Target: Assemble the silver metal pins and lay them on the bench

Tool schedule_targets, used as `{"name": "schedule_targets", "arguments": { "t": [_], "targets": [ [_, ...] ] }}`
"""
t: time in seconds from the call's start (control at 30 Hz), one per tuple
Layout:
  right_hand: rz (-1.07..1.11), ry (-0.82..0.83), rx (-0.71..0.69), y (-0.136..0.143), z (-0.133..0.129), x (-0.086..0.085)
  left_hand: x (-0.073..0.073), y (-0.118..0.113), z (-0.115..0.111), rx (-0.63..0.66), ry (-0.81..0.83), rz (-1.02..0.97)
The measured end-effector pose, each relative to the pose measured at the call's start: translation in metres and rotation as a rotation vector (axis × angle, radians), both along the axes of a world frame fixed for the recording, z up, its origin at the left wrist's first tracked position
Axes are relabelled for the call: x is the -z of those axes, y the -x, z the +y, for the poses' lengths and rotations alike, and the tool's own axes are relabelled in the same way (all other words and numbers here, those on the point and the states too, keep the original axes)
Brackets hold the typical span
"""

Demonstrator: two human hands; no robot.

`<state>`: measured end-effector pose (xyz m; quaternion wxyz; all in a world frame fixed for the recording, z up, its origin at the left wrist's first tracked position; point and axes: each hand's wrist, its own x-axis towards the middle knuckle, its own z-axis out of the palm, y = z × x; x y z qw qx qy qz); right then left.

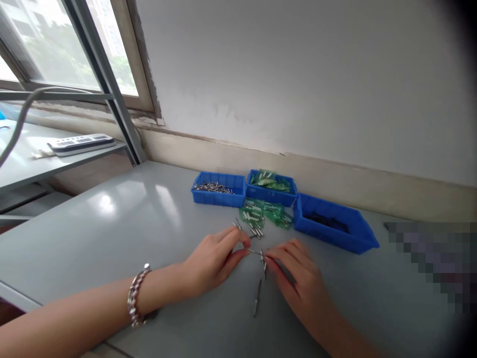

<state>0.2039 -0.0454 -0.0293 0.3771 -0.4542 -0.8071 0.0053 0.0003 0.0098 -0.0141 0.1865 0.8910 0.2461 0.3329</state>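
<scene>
Between my two hands is a thin metal rod [255, 252], roughly level above the grey table. My left hand [219, 253] pinches its left end between thumb and fingertips. On the right end, my right hand [296, 271] is closed the same way, its fingers slightly blurred. Partly hidden by the fingers, a few similar rods [265, 268] lie just below. Nearer to me a single dark-and-silver rod [257, 298] rests on the table. Beyond my left fingertips are several loose metal rods [255, 229] beside green plastic packets [253, 211].
Along the wall stand a blue bin of metal rods [219, 199], a blue bin of green packets [272, 196] and a larger blue bin with dark contents [335, 239]. A power strip [82, 144] lies on the left-hand table behind a metal post [119, 114]. Pixelation covers the right edge.
</scene>
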Motion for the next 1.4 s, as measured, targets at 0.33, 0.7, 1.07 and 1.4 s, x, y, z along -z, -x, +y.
{"name": "schedule_targets", "arguments": {
  "t": [0.33,0.7,1.07,1.4],
  "targets": [
    [0.034,-0.015,0.003,0.0033,-0.0026,-0.0054,-0.0024,0.0012,0.0040,0.005,0.017,0.155],
    [0.025,-0.010,-0.017,0.0022,-0.0019,-0.0041,-0.0028,0.0008,0.0057,0.058,-0.074,0.165],
    [0.030,-0.046,-0.012,0.0033,-0.0027,-0.0041,-0.0019,0.0008,0.0059,0.051,-0.077,0.131],
    [0.015,-0.046,0.001,0.0039,-0.0030,-0.0054,-0.0037,0.0008,0.0032,0.053,-0.074,0.115]
  ]
}}
